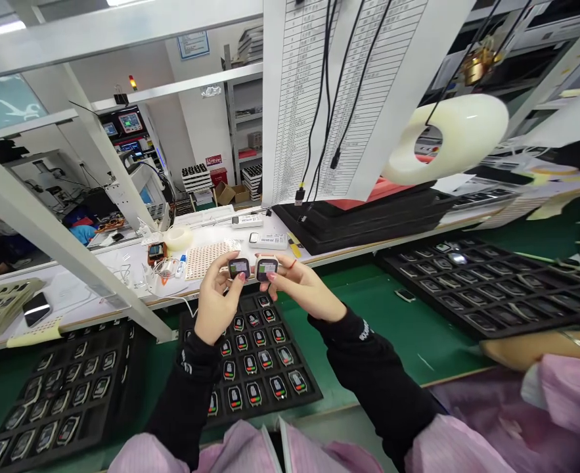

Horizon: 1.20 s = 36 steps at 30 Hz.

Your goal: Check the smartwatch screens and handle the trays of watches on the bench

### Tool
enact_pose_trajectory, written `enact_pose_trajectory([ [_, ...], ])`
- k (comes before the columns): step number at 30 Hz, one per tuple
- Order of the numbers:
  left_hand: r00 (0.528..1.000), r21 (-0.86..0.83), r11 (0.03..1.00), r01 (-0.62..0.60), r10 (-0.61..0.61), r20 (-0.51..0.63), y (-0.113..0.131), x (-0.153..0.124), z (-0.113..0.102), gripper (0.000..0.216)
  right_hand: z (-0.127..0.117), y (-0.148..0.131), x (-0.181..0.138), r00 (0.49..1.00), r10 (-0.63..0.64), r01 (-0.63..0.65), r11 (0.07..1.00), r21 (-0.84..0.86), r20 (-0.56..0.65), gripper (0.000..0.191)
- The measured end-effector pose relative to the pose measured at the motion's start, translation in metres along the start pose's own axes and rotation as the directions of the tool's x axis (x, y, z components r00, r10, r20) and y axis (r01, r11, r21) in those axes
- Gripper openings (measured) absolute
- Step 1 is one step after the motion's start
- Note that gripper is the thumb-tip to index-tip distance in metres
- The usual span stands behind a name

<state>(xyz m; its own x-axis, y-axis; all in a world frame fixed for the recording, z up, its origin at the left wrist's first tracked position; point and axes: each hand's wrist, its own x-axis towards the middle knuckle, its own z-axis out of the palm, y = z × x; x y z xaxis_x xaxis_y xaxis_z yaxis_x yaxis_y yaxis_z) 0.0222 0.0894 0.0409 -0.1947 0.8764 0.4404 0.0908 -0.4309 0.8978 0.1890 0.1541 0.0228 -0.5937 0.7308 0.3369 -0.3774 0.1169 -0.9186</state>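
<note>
My left hand point(217, 299) is raised above the bench, fingers pinched round a small square watch body point(239, 267) with a lit screen. Right beside it, my right hand point(299, 286) pinches a second watch body point(267, 269), also lit. The two units are held side by side, nearly touching. Below my hands lies a black tray point(309, 387) with several more watch bodies in its pockets, their screens showing red and green.
A second black tray point(117, 401) of watch bodies lies at the left, a third tray point(487, 289) at the right, all on a green mat point(398, 328). A slanted white frame post point(63, 243) crosses left. A tape roll point(447, 138) and cables point(329, 98) hang overhead.
</note>
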Motion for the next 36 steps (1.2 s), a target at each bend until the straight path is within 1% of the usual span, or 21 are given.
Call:
enact_pose_trajectory([
  [3, 1.0, 0.013, 1.0, 0.005, -0.005, 0.024, -0.003, -0.002, 0.001, 0.041, 0.0, 0.0, -0.003, 1.0, -0.006, 0.006, 1.0, -0.008, 0.008, 0.063],
  [8, 0.999, 0.009, 1.0, 0.015, -0.015, 0.049, -0.004, -0.004, 0.003, 0.04, -0.002, 0.001, -0.008, 1.0, 0.002, -0.002, 1.0, 0.01, -0.007, 0.059],
  [13, 0.998, -0.011, 1.0, 0.02, -0.019, 0.06, -0.005, -0.004, 0.006, 0.037, -0.007, 0.005, -0.012, 0.998, 0.029, -0.03, 0.999, -0.013, -0.048, 0.057],
  [18, 0.998, -0.017, 0.999, 0.04, -0.039, 0.039, -0.01, -0.003, 0.01, 0.036, -0.009, 0.006, -0.015, 0.999, 0.013, -0.013, 1.0, 0.002, -0.048, 0.054],
  [23, 0.998, 0.029, 0.998, 0.063, -0.063, -0.002, -0.019, -0.001, 0.011, 0.031, -0.011, 0.007, -0.015, 0.998, -0.004, 0.006, 0.999, 0.033, -0.055, 0.049],
  [25, 0.996, 0.034, 0.995, 0.09, -0.091, 0.015, -0.025, -0.004, 0.011, 0.032, -0.013, 0.013, -0.014, 0.998, 0.003, -0.001, 0.999, 0.038, -0.059, 0.048],
  [27, 0.987, 0.031, 0.988, 0.153, -0.154, 0.046, -0.034, -0.011, 0.009, 0.035, -0.016, 0.023, -0.016, 0.997, 0.026, -0.023, 0.999, 0.044, -0.067, 0.048],
  [29, 0.966, 0.021, 0.968, 0.249, -0.25, 0.071, -0.051, -0.024, 0.004, 0.039, -0.02, 0.04, -0.022, 0.993, 0.074, -0.069, 0.996, 0.056, -0.088, 0.052],
  [31, 0.927, 0.007, 0.93, 0.369, -0.368, 0.07, -0.074, -0.044, -0.006, 0.043, -0.027, 0.063, -0.033, 0.981, 0.151, -0.144, 0.987, 0.071, -0.119, 0.06],
  [33, 0.861, 0.012, 0.862, 0.507, -0.507, 0.037, -0.099, -0.069, -0.021, 0.048, -0.036, 0.092, -0.048, 0.955, 0.255, -0.245, 0.966, 0.083, -0.149, 0.07],
  [34, 0.819, 0.028, 0.819, 0.573, -0.574, 0.025, -0.112, -0.082, -0.03, 0.05, -0.041, 0.108, -0.057, 0.936, 0.313, -0.302, 0.949, 0.087, -0.162, 0.074],
  [36, 0.736, 0.095, 0.731, 0.676, -0.676, -0.036, -0.135, -0.107, -0.05, 0.055, -0.051, 0.142, -0.072, 0.891, 0.42, -0.414, 0.907, 0.074, -0.171, 0.079],
])
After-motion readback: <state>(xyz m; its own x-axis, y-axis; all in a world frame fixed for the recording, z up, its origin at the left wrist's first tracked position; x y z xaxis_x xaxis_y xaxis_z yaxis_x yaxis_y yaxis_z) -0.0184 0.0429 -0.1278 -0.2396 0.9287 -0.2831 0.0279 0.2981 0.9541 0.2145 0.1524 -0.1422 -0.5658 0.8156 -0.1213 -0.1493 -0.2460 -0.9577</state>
